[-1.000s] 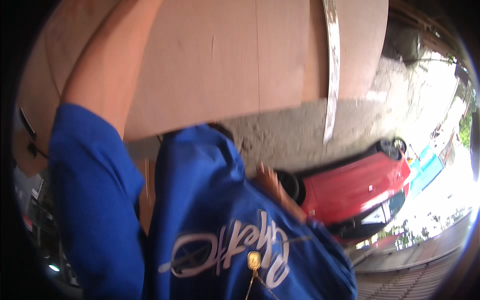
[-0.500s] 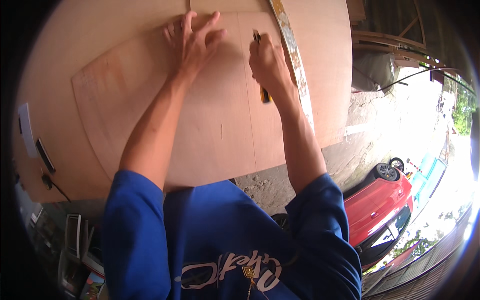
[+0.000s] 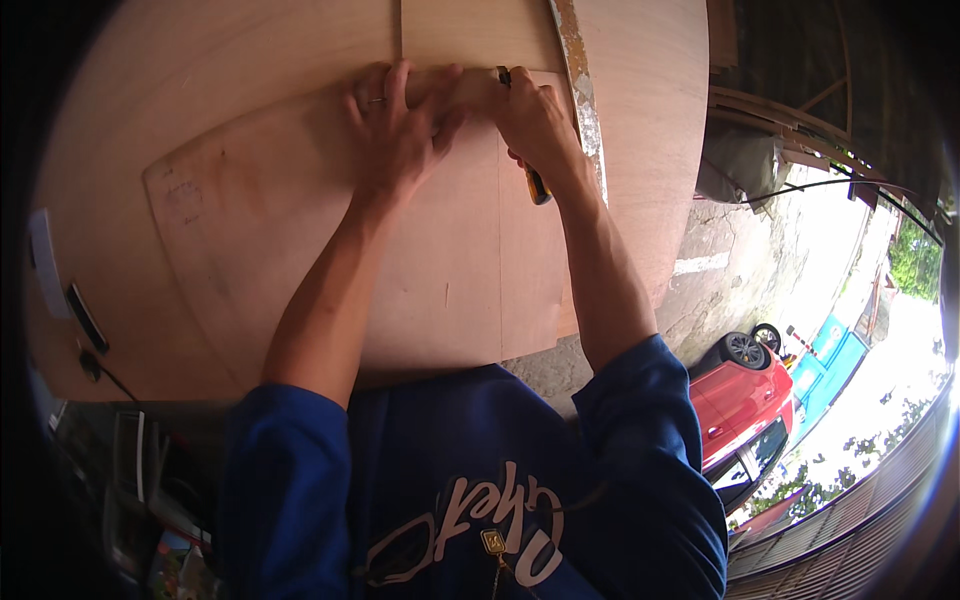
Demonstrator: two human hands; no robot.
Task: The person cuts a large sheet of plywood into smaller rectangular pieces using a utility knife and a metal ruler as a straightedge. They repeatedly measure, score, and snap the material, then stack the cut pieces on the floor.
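Observation:
A thin plywood panel with a curved far edge lies over a larger plywood sheet. My left hand rests near the panel's far edge, fingers spread, with a ring on one of them. Just to its right, my right hand is closed round a utility knife. The knife's yellow and black handle sticks out below the fist, and its dark front end shows above, at the panel's far edge. A faint straight line runs down the panel below this hand.
Right of my right hand lies a long worn strip with flaking paint. Dark flat objects and a white piece sit at the sheet's left. Beyond the right side are concrete ground and a parked red car.
My left hand has moved right, closer to my right hand, and its fingers have come down toward the panel's edge. My right hand keeps the knife and has tilted. The view has shifted slightly.

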